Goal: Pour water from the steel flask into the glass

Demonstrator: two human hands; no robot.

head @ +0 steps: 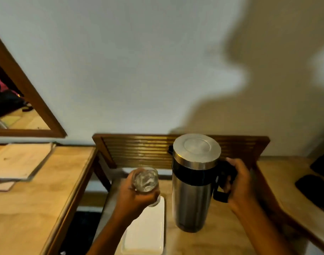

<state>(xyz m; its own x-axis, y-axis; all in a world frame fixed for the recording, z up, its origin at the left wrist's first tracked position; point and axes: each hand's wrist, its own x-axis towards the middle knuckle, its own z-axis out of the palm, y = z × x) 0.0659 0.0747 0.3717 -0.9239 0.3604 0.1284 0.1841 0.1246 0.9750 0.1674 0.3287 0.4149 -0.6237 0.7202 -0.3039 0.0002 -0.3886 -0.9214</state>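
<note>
The tall steel flask (191, 197) stands upright on a low wooden table (231, 236), its round steel lid on and a black band below it. My right hand (240, 183) is wrapped around the flask's black side handle (220, 196). Left of the flask, my left hand (137, 195) holds a clear glass (145, 181) lifted above a white tray; the glass looks up at me, and blur keeps me from telling whether there is water in it. Glass and flask are apart.
A white rectangular tray (148, 230) lies under the glass. A slatted wooden backrest (139, 150) runs behind the table. A higher wooden desk (28, 208) with papers stands at the left, a framed mirror (19, 89) hangs above it, and dark objects (315, 188) lie at the right.
</note>
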